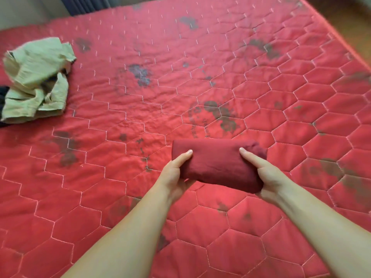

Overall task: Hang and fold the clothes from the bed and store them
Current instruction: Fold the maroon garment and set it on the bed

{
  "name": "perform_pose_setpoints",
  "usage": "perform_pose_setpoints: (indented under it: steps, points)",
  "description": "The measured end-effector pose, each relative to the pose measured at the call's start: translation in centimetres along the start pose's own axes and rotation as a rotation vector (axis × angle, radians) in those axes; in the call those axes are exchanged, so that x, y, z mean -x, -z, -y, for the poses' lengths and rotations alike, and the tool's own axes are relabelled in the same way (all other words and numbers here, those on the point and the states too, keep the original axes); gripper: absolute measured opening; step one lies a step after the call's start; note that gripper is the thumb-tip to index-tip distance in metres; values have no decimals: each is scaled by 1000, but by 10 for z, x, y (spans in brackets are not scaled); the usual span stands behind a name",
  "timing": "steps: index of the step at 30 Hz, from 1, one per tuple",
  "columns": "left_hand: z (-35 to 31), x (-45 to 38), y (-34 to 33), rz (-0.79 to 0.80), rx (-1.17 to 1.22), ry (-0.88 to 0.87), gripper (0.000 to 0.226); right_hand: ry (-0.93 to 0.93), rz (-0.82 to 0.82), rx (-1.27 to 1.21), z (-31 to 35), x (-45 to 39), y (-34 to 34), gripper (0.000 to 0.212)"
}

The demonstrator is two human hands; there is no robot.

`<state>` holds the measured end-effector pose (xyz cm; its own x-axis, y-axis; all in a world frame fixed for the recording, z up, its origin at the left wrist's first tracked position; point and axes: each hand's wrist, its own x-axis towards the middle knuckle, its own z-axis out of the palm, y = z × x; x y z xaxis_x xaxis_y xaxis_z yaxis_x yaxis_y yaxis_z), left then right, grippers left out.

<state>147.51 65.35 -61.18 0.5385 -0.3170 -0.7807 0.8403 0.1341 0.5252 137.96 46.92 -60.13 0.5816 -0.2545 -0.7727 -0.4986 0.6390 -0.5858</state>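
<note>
A dark red garment (215, 163), folded into a compact rectangular bundle, is held between both my hands just above the red quilted bed (200, 57). My left hand (176, 171) grips its left end, thumb on top and fingers underneath. My right hand (265, 173) grips the right end the same way. A crumpled pale green garment (36, 77) lies at the bed's far left, on top of something dark that is mostly hidden.
The bed cover is red with a stitched hexagon pattern and faded dark prints. A dark curtain (84, 5) hangs beyond the bed's top left edge. A wooden floor (353, 19) shows past the bed's right edge.
</note>
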Motion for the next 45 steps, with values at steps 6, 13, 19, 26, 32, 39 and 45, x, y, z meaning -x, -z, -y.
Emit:
perform_pose_setpoints:
  steps: [6, 13, 19, 26, 32, 39, 45]
  points:
    - [-93, 110, -34, 121, 17, -127, 32, 178, 159, 29, 93, 107, -47, 40]
    - [-192, 294, -65, 115, -166, -465, 20, 468, 142, 168, 198, 274, -105, 31]
    - [-238, 438, -60, -24, -189, -691, 26, 624, 211, 267, 239, 398, -162, 30]
    - [-256, 531, -31, -341, -70, -802, 42, 585, 385, 421, 255, 455, -227, 34]
    - [-244, 559, -41, -608, -66, -975, 29, 535, 523, 497, 263, 453, -246, 32]
    - [-206, 518, -111, -779, -58, -937, 40, 438, 570, 582, 308, 408, -192, 35]
    - [-159, 530, -98, -864, 59, -801, 50, 278, 622, 688, 277, 395, -197, 36]
